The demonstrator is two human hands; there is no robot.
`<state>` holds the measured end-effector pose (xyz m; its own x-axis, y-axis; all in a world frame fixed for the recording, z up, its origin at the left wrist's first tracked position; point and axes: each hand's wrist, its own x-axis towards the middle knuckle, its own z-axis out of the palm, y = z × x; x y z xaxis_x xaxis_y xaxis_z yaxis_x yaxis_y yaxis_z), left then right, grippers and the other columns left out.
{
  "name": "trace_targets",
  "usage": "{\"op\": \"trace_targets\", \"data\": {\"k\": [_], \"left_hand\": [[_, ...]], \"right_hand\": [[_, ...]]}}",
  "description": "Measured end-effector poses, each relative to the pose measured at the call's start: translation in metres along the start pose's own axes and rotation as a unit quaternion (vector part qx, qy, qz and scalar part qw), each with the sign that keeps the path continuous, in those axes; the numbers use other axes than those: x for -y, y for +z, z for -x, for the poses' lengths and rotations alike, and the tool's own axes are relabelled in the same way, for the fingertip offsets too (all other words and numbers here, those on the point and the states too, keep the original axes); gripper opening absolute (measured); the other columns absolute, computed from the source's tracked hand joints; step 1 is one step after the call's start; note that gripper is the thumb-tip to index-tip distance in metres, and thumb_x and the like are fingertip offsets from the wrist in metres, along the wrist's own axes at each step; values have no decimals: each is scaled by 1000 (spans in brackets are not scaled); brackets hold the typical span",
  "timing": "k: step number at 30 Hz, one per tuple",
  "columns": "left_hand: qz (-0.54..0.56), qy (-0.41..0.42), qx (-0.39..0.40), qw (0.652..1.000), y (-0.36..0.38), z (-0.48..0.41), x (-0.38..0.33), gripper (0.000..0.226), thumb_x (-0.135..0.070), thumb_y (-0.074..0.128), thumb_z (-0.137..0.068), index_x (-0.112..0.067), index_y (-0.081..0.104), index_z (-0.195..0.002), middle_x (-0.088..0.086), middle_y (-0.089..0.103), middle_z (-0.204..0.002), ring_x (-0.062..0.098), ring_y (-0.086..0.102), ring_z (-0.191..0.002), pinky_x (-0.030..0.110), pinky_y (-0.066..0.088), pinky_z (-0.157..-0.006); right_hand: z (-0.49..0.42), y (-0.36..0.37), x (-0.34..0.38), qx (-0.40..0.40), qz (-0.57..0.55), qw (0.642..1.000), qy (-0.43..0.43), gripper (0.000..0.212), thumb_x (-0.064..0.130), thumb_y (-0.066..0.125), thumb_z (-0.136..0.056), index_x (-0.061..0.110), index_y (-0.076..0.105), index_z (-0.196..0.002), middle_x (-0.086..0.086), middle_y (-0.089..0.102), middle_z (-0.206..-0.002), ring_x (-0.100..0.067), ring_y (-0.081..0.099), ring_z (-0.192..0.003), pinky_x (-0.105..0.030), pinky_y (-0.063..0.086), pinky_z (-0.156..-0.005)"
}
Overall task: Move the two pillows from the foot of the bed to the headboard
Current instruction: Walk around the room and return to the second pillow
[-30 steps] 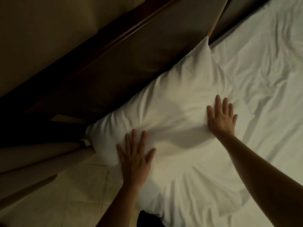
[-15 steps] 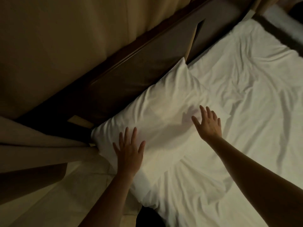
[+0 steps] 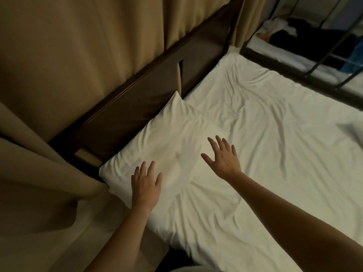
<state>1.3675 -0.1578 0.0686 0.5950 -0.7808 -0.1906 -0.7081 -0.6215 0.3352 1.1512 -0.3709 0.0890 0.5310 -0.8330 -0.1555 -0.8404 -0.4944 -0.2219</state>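
A white pillow [image 3: 169, 138] lies flat on the bed's white sheet [image 3: 275, 154], its long side against the dark wooden headboard [image 3: 137, 99]. My left hand [image 3: 146, 185] hovers over the pillow's near left corner, fingers spread, holding nothing. My right hand [image 3: 222, 159] is lifted above the pillow's right edge, palm down and fingers apart; its shadow falls on the pillow. Only one pillow is in view.
Tan curtains [image 3: 78, 55] hang behind and to the left of the headboard. A black metal bed frame [image 3: 306, 79] borders the far side, with dark items beyond it. Tiled floor [image 3: 94, 228] shows at the lower left.
Both hands have lifted off the pillow and drawn back; before, they were pressing flat on it. The view has swung right and pulled back, showing more of the bed.
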Motion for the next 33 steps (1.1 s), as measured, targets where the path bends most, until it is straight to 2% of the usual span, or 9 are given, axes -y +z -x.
{"op": "trace_targets", "data": {"k": [3, 18, 33], "left_hand": [[7, 14, 10, 1000, -4, 27, -21, 63, -58, 31, -103, -29, 30, -159, 6, 27, -167, 30, 21, -153, 48, 23, -123], [37, 98, 10, 994, -7, 170, -107, 67, -61, 31, -102, -30, 22, -161, 3, 22, -168, 27, 14, -156, 46, 21, -125], [22, 236, 60, 970, -15, 215, -129, 67, -60, 33, -102, -31, 22, -161, 0, 19, -169, 25, 11, -156, 45, 19, -126]], "right_hand": [[43, -16, -16, -9, -7, 1000, 9, 77, 77, 24, -94, 37, 16, -159, -1, 19, -168, -28, 14, -154, -54, 16, -123], [250, -63, -105, -66, -42, 995, 60, 76, 80, 21, -93, 40, 16, -158, 1, 19, -168, -28, 13, -154, -56, 14, -123], [378, -64, -107, -119, -56, 972, 197, 76, 80, 20, -93, 42, 13, -158, 2, 16, -169, -27, 10, -155, -56, 12, -124]]}}
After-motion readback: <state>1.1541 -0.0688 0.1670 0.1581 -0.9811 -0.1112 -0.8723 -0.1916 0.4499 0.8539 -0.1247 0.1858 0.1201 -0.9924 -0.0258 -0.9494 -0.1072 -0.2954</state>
